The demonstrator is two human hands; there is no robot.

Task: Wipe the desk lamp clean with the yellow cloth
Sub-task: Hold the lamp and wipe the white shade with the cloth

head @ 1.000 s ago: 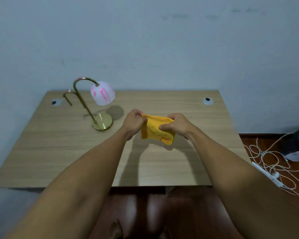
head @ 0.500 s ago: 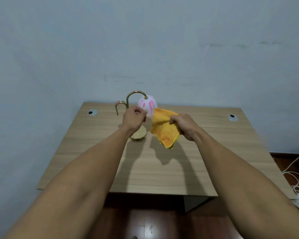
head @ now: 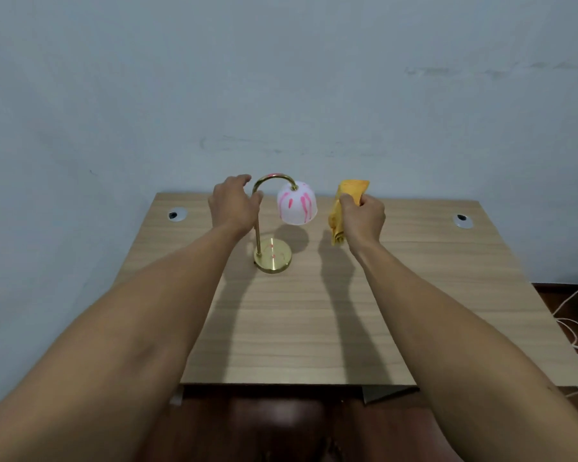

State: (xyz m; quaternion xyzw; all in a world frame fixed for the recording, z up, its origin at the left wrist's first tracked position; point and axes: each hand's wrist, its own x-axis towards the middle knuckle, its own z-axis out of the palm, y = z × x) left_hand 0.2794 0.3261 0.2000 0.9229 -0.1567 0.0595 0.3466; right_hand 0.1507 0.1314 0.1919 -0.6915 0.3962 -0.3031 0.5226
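Our left hand, fingers loosely apart, reaches the lamp stem, likely to steady it; right hand bunches the yellow cloth just right of the streaked shade, ready to wipe.

Both bare forearms are reaching straight out, roughly parallel. The left hand is sitting loosely curled, thumb and fingers parted and not clamping anything, right beside the curved brass stem of the lamp. The right hand is fisting tight, its grip bunching the crumpled yellow cloth, knuckles facing away.
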